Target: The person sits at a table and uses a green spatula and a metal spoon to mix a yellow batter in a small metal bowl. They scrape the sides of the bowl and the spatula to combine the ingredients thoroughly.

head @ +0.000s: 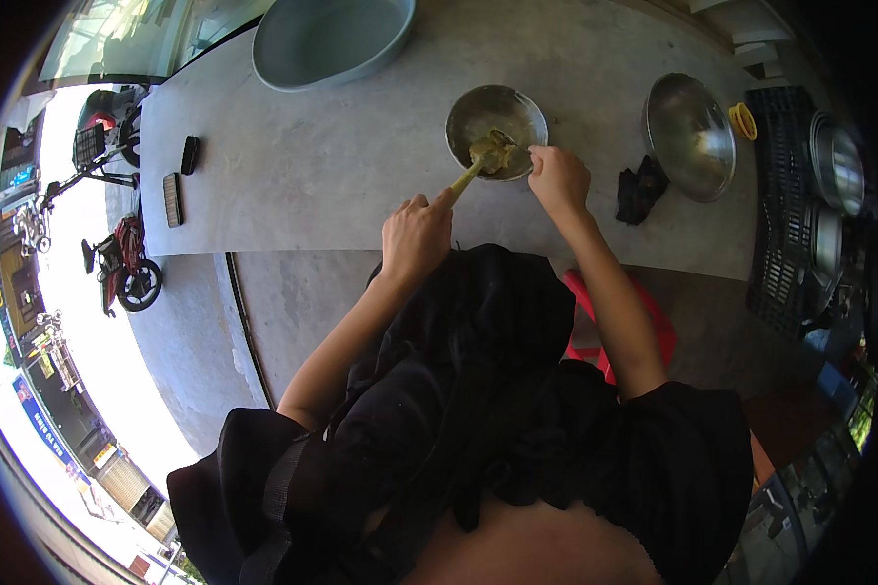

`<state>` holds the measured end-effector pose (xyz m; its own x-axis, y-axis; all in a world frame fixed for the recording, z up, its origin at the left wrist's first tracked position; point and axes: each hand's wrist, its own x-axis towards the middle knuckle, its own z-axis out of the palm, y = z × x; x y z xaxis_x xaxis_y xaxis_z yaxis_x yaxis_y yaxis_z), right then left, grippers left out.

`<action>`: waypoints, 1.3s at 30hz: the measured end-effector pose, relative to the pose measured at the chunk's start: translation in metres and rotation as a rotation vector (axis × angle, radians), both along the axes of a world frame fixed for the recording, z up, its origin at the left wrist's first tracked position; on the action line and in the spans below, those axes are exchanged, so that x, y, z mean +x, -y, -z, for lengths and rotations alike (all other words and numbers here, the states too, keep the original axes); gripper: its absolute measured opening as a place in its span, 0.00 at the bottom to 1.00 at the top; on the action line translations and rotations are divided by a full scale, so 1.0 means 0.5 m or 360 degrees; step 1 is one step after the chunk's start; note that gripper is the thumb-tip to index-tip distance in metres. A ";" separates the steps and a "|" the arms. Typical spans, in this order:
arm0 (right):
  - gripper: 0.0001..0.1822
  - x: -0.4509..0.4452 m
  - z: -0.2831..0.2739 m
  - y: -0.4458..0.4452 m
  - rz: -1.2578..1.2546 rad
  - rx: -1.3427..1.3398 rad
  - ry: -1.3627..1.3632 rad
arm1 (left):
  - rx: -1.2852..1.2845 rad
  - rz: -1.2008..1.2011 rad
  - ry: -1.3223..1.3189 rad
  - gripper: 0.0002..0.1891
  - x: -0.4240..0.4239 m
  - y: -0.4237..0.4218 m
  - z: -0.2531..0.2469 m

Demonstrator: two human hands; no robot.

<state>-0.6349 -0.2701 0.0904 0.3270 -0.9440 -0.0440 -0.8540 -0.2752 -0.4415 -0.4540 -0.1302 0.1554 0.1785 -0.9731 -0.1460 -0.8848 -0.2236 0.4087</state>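
A steel mixing bowl (462, 121) rests on the grey tabletop (322, 168) in front of me, with a thick yellowish paste (494, 146) inside it. My left hand (415, 232) grips the yellow-green handle of a spatula-like tool (468, 178), whose working end sits in the paste. At the bowl's right rim, my right hand (562, 175) pinches a thin metal utensil (518, 145) that reaches into the same paste. The utensil's end is partly covered, so its exact kind is unclear.
A large grey-green basin (329, 44) stands at the far side. To the right are a bigger steel bowl (691, 139), a black cloth (640, 190), a yellow ring-shaped item (743, 121) and a black plastic crate (775, 212). A red stool (655, 314) is below the table edge.
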 end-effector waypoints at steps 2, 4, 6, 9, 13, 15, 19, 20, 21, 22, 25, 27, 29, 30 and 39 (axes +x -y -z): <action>0.06 0.008 -0.026 -0.001 0.0034 0.0036 0.0023 | 0.0017 -0.0009 0.0023 0.15 0.002 -0.002 -0.001; 0.05 0.011 -0.037 -0.010 -0.0014 0.0023 0.0018 | 0.0015 -0.0010 0.0030 0.15 0.001 -0.001 -0.001; 0.04 0.012 -0.032 -0.011 -0.0052 0.0017 -0.0043 | 0.0001 -0.0010 0.0022 0.15 0.000 -0.002 0.003; 0.04 0.017 -0.022 -0.006 -0.0067 0.0068 -0.0165 | -0.0011 -0.0010 0.0005 0.15 -0.002 -0.003 0.006; 0.04 0.037 -0.050 -0.005 -0.0088 0.0092 -0.0135 | 0.0032 -0.0024 0.0014 0.15 -0.001 -0.002 0.000; 0.04 0.037 -0.039 -0.005 -0.0132 0.0061 -0.0169 | 0.0042 -0.0016 0.0010 0.15 -0.003 -0.001 0.001; 0.05 0.040 -0.041 0.008 -0.0141 0.0099 -0.0209 | 0.0004 -0.0025 0.0023 0.16 -0.002 -0.006 0.007; 0.06 0.044 -0.050 0.010 -0.0125 0.0111 -0.0176 | 0.0002 -0.0031 0.0025 0.16 0.000 -0.008 0.007; 0.06 0.043 -0.046 0.008 -0.0146 0.0070 -0.0153 | -0.0003 -0.0027 0.0019 0.16 -0.001 -0.007 0.006; 0.06 0.043 -0.035 0.005 -0.0168 0.0028 -0.0131 | -0.0006 -0.0026 0.0014 0.16 -0.001 -0.006 0.006; 0.06 0.041 -0.005 0.005 -0.0178 0.0010 -0.0158 | -0.0017 -0.0022 -0.0002 0.16 -0.003 -0.004 0.007; 0.06 0.042 -0.005 0.009 -0.0167 0.0049 -0.0191 | -0.0020 -0.0028 -0.0007 0.16 -0.003 -0.005 0.006; 0.07 0.047 -0.024 0.015 -0.0159 0.0103 -0.0207 | -0.0024 -0.0043 0.0002 0.16 0.001 -0.009 0.009; 0.07 0.045 -0.022 0.014 -0.0154 0.0088 -0.0183 | -0.0031 -0.0043 -0.0002 0.16 0.001 -0.008 0.011; 0.04 0.046 -0.022 0.017 -0.0071 0.0086 -0.0121 | -0.0030 -0.0025 0.0006 0.16 0.001 -0.008 0.011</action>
<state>-0.6120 -0.2787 0.1015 0.3624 -0.9242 -0.1206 -0.8731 -0.2914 -0.3909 -0.4535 -0.1263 0.1501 0.1944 -0.9726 -0.1272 -0.8827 -0.2300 0.4099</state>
